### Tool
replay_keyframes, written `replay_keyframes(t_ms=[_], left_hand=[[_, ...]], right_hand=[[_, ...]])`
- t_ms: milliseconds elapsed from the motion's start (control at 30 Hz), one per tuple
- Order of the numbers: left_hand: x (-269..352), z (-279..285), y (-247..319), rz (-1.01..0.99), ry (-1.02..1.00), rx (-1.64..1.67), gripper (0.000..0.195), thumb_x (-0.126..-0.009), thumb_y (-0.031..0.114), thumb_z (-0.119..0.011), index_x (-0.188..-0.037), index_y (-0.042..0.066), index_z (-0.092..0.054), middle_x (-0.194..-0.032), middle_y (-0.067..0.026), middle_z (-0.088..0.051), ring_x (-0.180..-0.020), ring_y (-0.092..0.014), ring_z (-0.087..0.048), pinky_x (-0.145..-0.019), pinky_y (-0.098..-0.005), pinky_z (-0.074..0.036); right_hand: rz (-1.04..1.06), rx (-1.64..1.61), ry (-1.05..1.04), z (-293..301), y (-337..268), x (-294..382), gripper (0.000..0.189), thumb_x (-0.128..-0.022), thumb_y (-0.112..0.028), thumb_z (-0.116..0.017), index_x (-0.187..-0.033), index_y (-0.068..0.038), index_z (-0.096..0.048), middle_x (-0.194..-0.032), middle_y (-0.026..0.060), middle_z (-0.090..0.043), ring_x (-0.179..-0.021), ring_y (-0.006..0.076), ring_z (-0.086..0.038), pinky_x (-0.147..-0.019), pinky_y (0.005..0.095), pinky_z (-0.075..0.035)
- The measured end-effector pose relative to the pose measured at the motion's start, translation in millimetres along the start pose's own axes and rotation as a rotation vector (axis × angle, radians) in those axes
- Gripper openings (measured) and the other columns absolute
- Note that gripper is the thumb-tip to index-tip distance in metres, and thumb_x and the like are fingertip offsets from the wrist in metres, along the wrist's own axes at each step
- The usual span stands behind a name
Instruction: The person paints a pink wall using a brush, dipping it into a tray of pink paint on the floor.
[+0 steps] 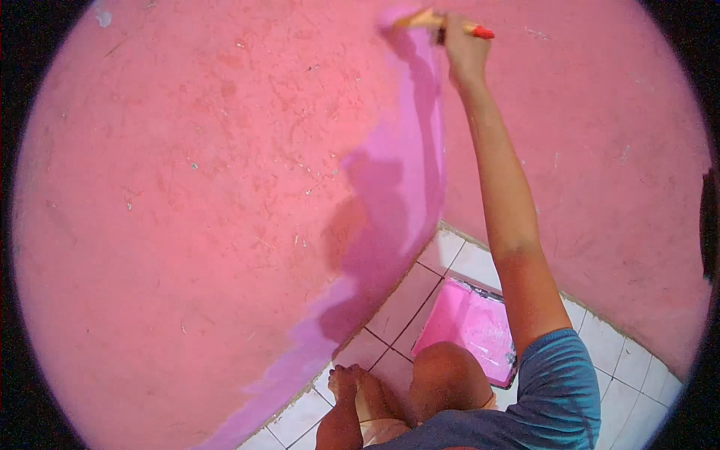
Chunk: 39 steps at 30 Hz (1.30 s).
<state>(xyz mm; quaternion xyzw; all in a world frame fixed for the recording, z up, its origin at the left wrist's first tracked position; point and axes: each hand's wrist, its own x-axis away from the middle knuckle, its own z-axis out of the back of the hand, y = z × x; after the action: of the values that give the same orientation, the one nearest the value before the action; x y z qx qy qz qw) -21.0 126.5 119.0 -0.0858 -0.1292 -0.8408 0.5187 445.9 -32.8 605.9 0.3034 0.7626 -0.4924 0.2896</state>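
High in the view, my right hand (464, 48) is closed around a paintbrush (422, 19) with a red-tipped handle. Its bristle end, blurred, is at the pink wall (236, 169), close to the corner with the adjoining wall (607, 169). A fresh lilac-pink paint band (413, 157) covers the wall along that corner and along the floor edge. My left hand (343, 379) is low in the view, by my left knee; its fingers are small and dark, and I see no tool there. Shadows of my arm and body fall across the painted band.
A paint tray (478, 320) coated in bright pink paint lies on the white tiled floor (405, 304), partly hidden by my right knee (450, 371) and arm. Chips and scuffs mark the older wall paint. A dark object (709, 225) shows at the right rim.
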Motion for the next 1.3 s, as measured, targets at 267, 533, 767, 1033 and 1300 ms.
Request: replay_keyframes(t_ms=[267,533,767,1033,1300], left_hand=[[-12.2,-7.8,-11.6,0.004,-0.036,-0.015,0.052,-0.073,0.048,-0.055,-0.094,0.000,-0.061,-0.099,-0.0219,-0.059,-0.092,-0.038,-0.060,-0.080,-0.0448,-0.049],[-0.7,8.3,4.8,0.041,-0.069,-0.026,0.051,-0.073,0.046,-0.057,-0.097,0.001,-0.059,-0.098,-0.0208,-0.059,-0.094,-0.036,-0.060,-0.080,-0.0436,-0.048],[-1.4,-3.0,2.2,0.042,-0.050,0.025,0.050,-0.072,0.046,-0.057,-0.098,0.004,-0.060,-0.100,-0.0206,-0.059,-0.093,-0.035,-0.060,-0.080,-0.0440,-0.048],[-1.9,10.1,16.4,0.035,-0.022,0.014,0.052,-0.071,0.046,-0.057,-0.097,0.001,-0.060,-0.098,-0.0231,-0.059,-0.093,-0.037,-0.060,-0.079,-0.0446,-0.049],[-0.9,0.5,7.7,0.027,-0.053,-0.009,0.055,-0.073,0.049,-0.055,-0.100,0.001,-0.059,-0.103,-0.0204,-0.058,-0.095,-0.036,-0.059,-0.081,-0.0443,-0.048]], right_hand=[[-0.130,0.030,-0.001,16.9,35.0,89.4,0.024,-0.085,-0.018,-0.052,-0.068,-0.003,-0.060,-0.061,0.0000,-0.055,-0.053,0.0079,-0.048,-0.048,0.0239,-0.039],[-0.277,0.201,-0.232,41.6,40.4,98.1,0.026,-0.081,-0.012,-0.052,-0.059,-0.001,-0.061,-0.055,0.0031,-0.059,-0.056,0.0102,-0.056,-0.054,0.0283,-0.044],[-0.023,-0.076,0.130,2.7,26.5,32.4,0.022,-0.086,-0.019,-0.052,-0.076,-0.001,-0.060,-0.070,0.0011,-0.057,-0.065,0.0089,-0.052,-0.057,0.0267,-0.042],[-0.381,0.228,-0.156,73.7,96.6,156.1,0.025,-0.087,-0.020,-0.052,-0.069,-0.004,-0.060,-0.061,0.0010,-0.055,-0.053,0.0076,-0.049,-0.047,0.0247,-0.039],[0.013,0.029,-0.108,-0.1,-3.7,25.3,0.024,-0.087,-0.022,-0.052,-0.075,-0.004,-0.064,-0.066,0.0028,-0.058,-0.058,0.0090,-0.052,-0.052,0.0245,-0.042]])
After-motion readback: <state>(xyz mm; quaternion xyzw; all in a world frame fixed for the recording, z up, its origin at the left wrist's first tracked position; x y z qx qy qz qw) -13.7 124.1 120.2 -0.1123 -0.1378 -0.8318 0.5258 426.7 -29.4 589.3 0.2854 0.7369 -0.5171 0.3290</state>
